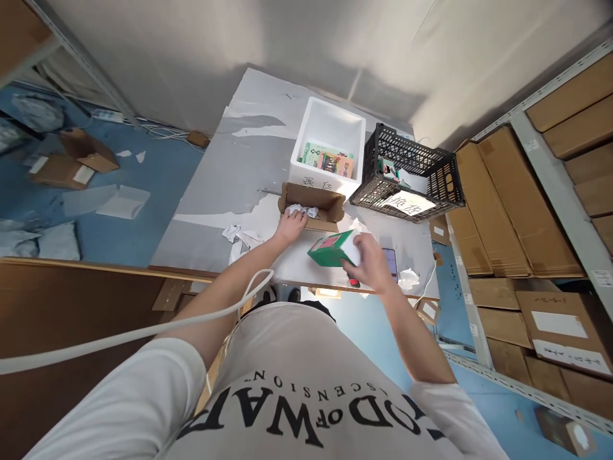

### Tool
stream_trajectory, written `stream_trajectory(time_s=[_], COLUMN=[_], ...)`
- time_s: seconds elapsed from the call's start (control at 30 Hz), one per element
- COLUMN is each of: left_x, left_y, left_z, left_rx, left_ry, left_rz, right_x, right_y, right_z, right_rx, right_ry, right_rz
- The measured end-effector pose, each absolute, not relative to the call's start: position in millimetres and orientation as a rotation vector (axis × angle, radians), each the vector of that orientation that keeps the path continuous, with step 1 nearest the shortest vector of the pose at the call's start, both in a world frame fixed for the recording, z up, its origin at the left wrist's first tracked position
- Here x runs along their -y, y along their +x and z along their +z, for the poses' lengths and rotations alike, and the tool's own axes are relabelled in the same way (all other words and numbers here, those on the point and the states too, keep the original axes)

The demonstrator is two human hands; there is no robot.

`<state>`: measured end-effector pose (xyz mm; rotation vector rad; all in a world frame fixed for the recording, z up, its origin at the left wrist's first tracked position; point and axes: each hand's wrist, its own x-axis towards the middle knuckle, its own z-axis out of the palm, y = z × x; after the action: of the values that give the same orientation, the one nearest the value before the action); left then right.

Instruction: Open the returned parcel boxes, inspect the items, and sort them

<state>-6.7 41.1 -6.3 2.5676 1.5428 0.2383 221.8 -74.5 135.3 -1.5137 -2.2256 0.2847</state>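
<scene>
My right hand (373, 263) grips a green and white carton (334, 249) by its right end, tilted above the front of the table. A pink patch shows on the carton's upper side. My left hand (293, 225) reaches over the near side of an open brown cardboard box (328, 203), its fingers curled on crumpled white paper (311, 211) inside; the fingertips are partly hidden. Below the green carton lies a small red and black object (353, 281), partly covered. To the right of my right hand is a phone (391, 260) with its screen lit.
Behind the box stand a white foam bin (330, 121) with colourful packs and a black plastic crate (412, 160) with items. Crumpled paper (232, 233) lies left on the table (211, 185). A white cable (143, 330) crosses my left arm. Shelves of cartons (517, 204) rise at right.
</scene>
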Motion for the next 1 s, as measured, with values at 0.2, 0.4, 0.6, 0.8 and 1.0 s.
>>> stream_trajectory(time_s=[0.2,0.4,0.6,0.8,1.0], left_x=[-33.2,29.2,75.3,58.7,46.1], left_y=[-16.6,-31.9,3.2,16.0,7.3], left_z=[13.9,16.0,-9.3,-15.8,-21.0], left_rx=[-1.503,-1.225,-1.268,-1.195,-1.120], left_ry=[2.603,2.323,1.879,1.818,1.852], left_rz=[0.336,0.595,0.534,0.510,0.445], right_x=[72.2,73.0,57.6,45.0,42.9], right_y=[171.3,161.7,203.5,220.5,223.9], right_z=[34.1,31.9,42.2,44.9,40.4], right_rx=[2.183,2.212,2.663,2.816,2.847], right_ry=[-1.990,-2.063,-1.663,-1.631,-1.374], right_rz=[0.389,0.458,0.644,0.604,0.612])
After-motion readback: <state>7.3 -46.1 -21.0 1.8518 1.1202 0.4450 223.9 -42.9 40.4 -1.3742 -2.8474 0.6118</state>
